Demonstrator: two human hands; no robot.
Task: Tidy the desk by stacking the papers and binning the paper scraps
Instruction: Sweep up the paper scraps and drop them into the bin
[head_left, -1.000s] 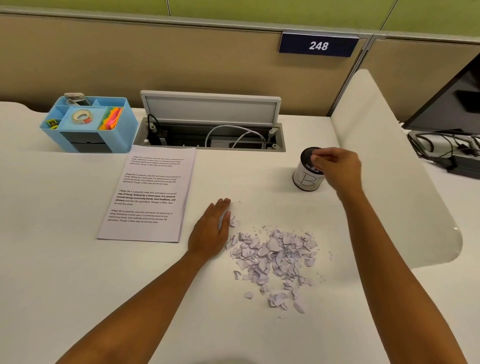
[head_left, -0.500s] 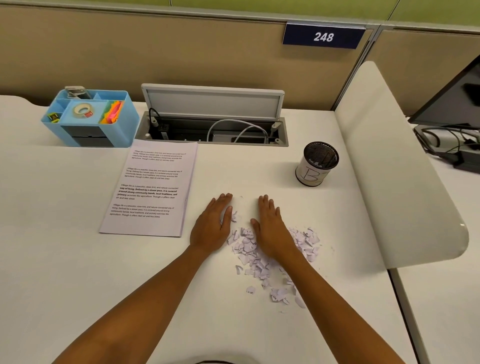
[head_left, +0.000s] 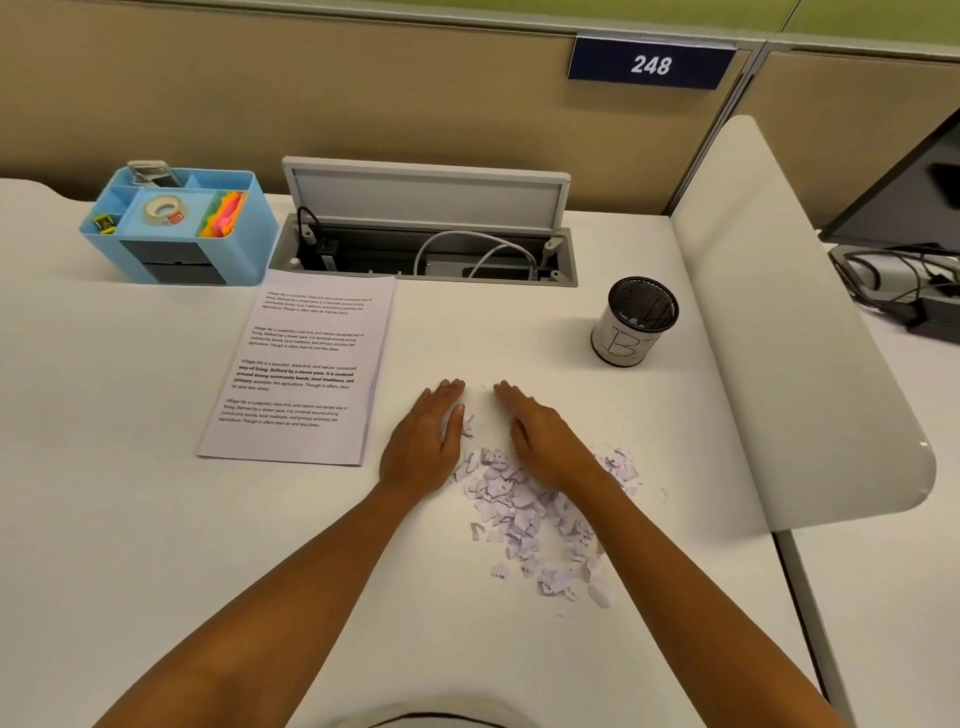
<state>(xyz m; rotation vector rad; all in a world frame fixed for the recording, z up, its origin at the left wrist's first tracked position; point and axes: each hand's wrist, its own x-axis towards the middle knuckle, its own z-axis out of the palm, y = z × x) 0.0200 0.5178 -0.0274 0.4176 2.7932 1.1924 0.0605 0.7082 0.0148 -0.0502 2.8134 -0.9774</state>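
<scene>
From your head camera, a dark blue sign (head_left: 651, 64) on the partition reads "248". The small round bin (head_left: 635, 322) at the right of the white desk (head_left: 130, 519) has a hand-drawn letter "B" on its white wrap and a dark mesh inside. The stacked papers (head_left: 304, 370) lie squared at the left centre, printed with repeated paragraphs beginning "Village life is a peaceful, close-knit…". Behind them sit a blue organiser (head_left: 179, 228) with tape and bright notes, and an open cable hatch (head_left: 431, 228).

The papers' right edge lies just beside your left hand (head_left: 423, 441). Bare desk stretches between your hands and the bin.

Both hands lie flat, fingers straight and close together, holding nothing. Your right hand (head_left: 540, 441) rests on the far edge of the paper scraps (head_left: 524, 509); your left touches their left fringe.
</scene>
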